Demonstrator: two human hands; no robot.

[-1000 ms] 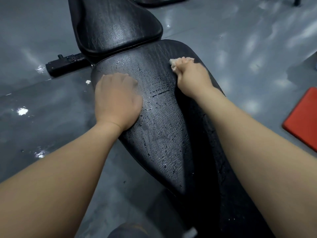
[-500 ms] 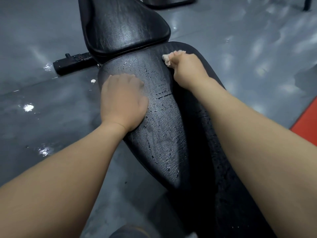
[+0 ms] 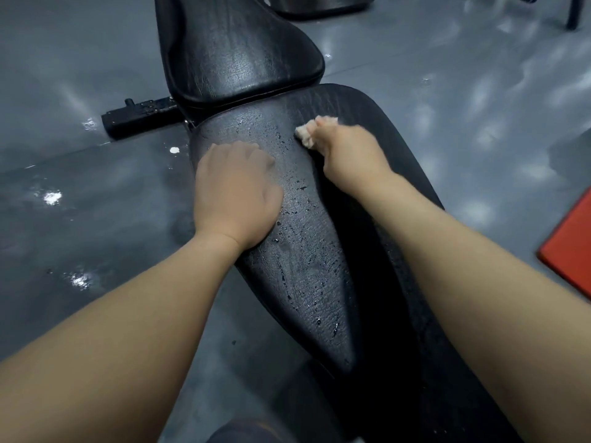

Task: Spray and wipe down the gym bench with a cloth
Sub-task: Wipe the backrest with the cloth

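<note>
Across the middle of the head view we see the gym bench [image 3: 307, 266], its black seat pad running from the lower right of the frame up to the centre. Beyond it, at top centre, rises the back pad [image 3: 243, 49], whose upper end is cut off by the frame edge. The seat's near end is hidden under our right forearm and lost in shadow.

Our left grip [image 3: 235, 193] lies palm-down on the left side of the seat, holding nothing. Its fingertips are blurred, so we cannot say how far they bend.

Our right grip [image 3: 348, 155] is closed round a small pale cloth [image 3: 305, 134], which touches the seat near its far end, just right of centre. Only a crumpled corner of the cloth sticks out past the fingers, and the rest is buried in the fist. This hand is smeared too, so the fingers cannot be told apart.

Dark droplets [image 3: 299, 188] speckle the seat between the two hands and further down its middle.

The grey floor [image 3: 80, 75] shows glossy patches. At left, a black bar [image 3: 140, 115] runs behind the back pad, its far end hidden. At the right edge, a red mat [image 3: 572, 247] is cut off. A dark rounded shape at the bottom edge is too cropped to identify.
</note>
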